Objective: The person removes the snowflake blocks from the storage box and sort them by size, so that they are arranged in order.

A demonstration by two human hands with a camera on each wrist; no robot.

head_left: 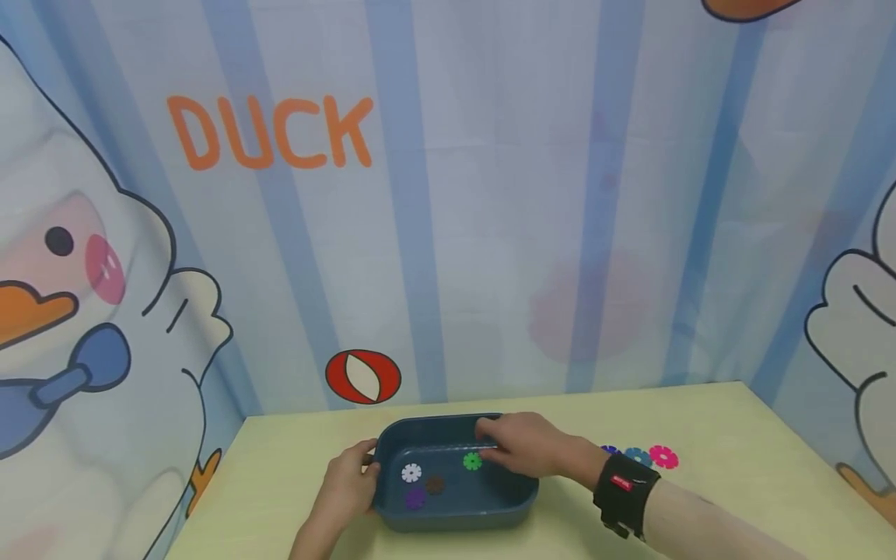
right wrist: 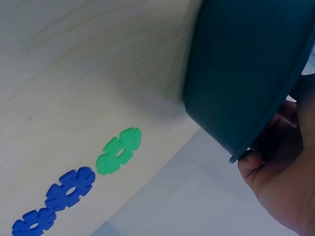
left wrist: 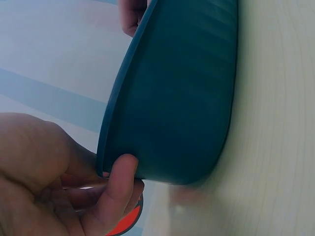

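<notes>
A dark teal plastic basin (head_left: 455,523) stands on the table. My left hand (head_left: 348,478) grips its left rim, with the thumb and fingers on either side of the wall in the left wrist view. My right hand (head_left: 525,445) reaches over the right part of the basin, its thumb and index finger apart. Close to those fingertips is a green snowflake-shaped disc (head_left: 472,461), fully visible. A white disc (head_left: 411,473), a brown disc (head_left: 435,485) and a purple disc (head_left: 415,498) lie inside the basin. The right wrist view shows the right fingers in shadow behind the rim.
Right of the basin, a pink disc (head_left: 663,456) and a light blue disc (head_left: 637,456) lie on the pale wooden table (head_left: 707,420). Past my right hand, a green disc (right wrist: 119,151) and blue discs (right wrist: 71,189) form a row. A duck-print curtain (head_left: 490,233) hangs behind.
</notes>
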